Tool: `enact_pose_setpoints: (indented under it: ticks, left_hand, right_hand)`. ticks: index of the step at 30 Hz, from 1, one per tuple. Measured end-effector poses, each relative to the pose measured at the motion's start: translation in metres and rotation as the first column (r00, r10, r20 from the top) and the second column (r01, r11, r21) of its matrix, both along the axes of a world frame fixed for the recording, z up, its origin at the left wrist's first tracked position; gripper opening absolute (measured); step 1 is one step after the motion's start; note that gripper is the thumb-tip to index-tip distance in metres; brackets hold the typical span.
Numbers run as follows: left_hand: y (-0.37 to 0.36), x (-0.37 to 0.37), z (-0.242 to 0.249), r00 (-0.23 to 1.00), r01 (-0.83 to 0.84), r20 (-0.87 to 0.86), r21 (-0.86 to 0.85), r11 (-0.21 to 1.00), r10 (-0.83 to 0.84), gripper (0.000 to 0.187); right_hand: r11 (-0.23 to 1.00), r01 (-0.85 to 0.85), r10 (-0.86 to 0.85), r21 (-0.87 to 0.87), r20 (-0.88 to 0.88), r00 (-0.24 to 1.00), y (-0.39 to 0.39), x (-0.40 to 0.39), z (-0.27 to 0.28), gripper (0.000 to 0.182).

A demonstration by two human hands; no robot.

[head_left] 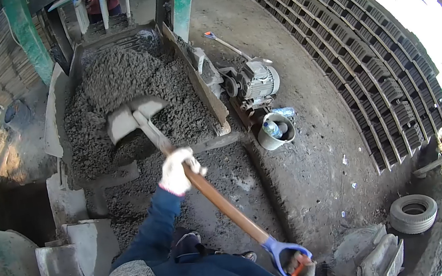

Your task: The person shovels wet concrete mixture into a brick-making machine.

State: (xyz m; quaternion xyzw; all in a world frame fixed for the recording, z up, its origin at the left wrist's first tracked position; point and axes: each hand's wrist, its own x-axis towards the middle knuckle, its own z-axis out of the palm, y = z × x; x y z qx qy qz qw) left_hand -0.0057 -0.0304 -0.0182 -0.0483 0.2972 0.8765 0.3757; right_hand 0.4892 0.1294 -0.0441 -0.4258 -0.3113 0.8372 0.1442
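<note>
My left hand (177, 171), in a white glove, is closed around the wooden shaft of a shovel (223, 207) near its blade. Down at the blue D-shaped handle, my right hand (304, 268) is wrapped on the orange crossbar. The shovel's wide metal blade (134, 116) is over a heap of dark, damp sand-like mix (121, 75) inside a metal-walled hopper (198, 84). Some of the mix behind the blade looks blurred, as if in motion. More loose mix lies on the floor around my feet.
An electric motor (259, 82) stands right of the hopper, with another shovel (235, 46) behind it. Nearby is a bucket (276, 132) holding bottles. Racks of dark tiles or blocks (352, 53) line the right. A tyre (413, 214) lies lower right; a square pit (18, 207) opens at left.
</note>
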Motion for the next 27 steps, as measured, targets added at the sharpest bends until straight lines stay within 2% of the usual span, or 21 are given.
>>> enact_pose_setpoints:
  ticks: [2,3,5,6,7,9,11,12,13,15,16,17,18,19,21,23,27]
  left_hand:
    - [-0.004,-0.045,-0.01,0.999,-0.008,-0.053,0.02,1.0,0.009,0.019]
    - [-0.006,-0.069,-0.014,0.997,-0.012,-0.076,0.046,0.999,0.015,0.016]
    - [-0.01,-0.112,-0.007,0.989,-0.055,-0.141,-0.016,0.998,0.052,0.015]
    - [-0.013,-0.136,-0.008,0.986,-0.076,-0.151,-0.041,0.996,0.069,0.015]
    - [-0.014,-0.158,-0.009,0.984,-0.095,-0.159,-0.067,0.993,0.083,0.016]
    - [-0.007,-0.183,-0.005,0.965,-0.246,-0.149,-0.213,0.946,0.218,0.019]
    - [-0.005,-0.177,-0.006,0.939,-0.312,-0.211,-0.186,0.932,0.273,0.022]
    - [0.0,-0.151,0.006,0.929,-0.339,-0.211,-0.159,0.927,0.303,0.026]
    - [0.004,-0.123,0.018,0.945,-0.315,-0.155,-0.208,0.926,0.287,0.024]
    - [0.006,-0.057,0.015,0.984,-0.149,-0.106,-0.052,0.987,0.143,0.018]
    - [0.011,-0.017,0.02,0.988,-0.141,-0.074,-0.019,0.99,0.139,0.021]
    - [0.015,0.024,0.025,0.993,-0.11,-0.039,0.026,0.994,0.111,0.024]
    - [0.019,0.061,0.031,0.996,-0.082,-0.028,0.038,0.996,0.083,0.026]
    - [0.025,0.092,0.028,0.998,-0.029,-0.048,0.096,0.995,0.034,0.026]
    - [0.038,0.148,0.022,1.0,0.021,-0.019,0.088,0.996,-0.02,0.021]
    - [0.051,0.201,0.018,0.996,0.09,-0.019,0.067,0.994,-0.089,0.02]
    - [0.077,0.286,0.004,0.975,0.193,0.114,0.006,0.981,-0.193,0.017]
  right_hand:
    - [0.999,0.029,-0.03,-0.03,-0.026,0.999,-0.022,-0.058,0.019,0.021]
    - [0.992,0.124,-0.124,0.01,-0.041,0.991,-0.035,-0.084,0.019,0.02]
    - [0.993,0.119,-0.116,0.008,-0.153,0.981,-0.055,-0.136,0.034,0.018]
    - [0.985,0.153,-0.148,0.082,-0.065,0.987,-0.066,-0.165,0.052,0.021]
    - [0.987,0.153,-0.144,0.057,-0.137,0.98,-0.071,-0.184,0.055,0.027]
    - [0.981,-0.032,0.055,0.191,-0.116,0.992,-0.066,-0.197,0.062,0.027]
    - [0.818,-0.267,0.328,0.509,-0.032,0.944,-0.045,-0.181,0.055,0.028]
    - [0.891,-0.181,0.229,0.416,-0.068,0.971,-0.035,-0.162,0.056,0.026]
    - [0.944,-0.08,0.117,0.321,-0.098,0.988,-0.024,-0.144,0.056,0.025]
    - [0.964,0.019,0.012,0.266,-0.112,0.994,0.005,-0.084,0.047,0.024]
    - [0.961,-0.028,0.025,0.274,0.014,1.0,0.032,-0.043,0.013,0.021]
    - [0.978,0.02,-0.013,0.208,-0.034,0.999,0.036,-0.011,0.01,0.017]
    - [0.976,0.004,-0.018,0.22,0.061,0.998,0.049,0.024,-0.018,0.015]
    - [0.97,-0.083,0.049,0.228,0.151,0.987,0.063,0.061,-0.045,0.014]
    - [0.977,-0.026,-0.019,0.211,0.209,0.978,0.066,0.122,-0.061,0.014]
    - [0.997,0.081,-0.081,0.006,0.137,0.987,0.087,0.208,-0.124,0.011]
    - [0.971,0.205,-0.171,-0.12,0.245,0.954,0.076,0.319,-0.114,0.01]
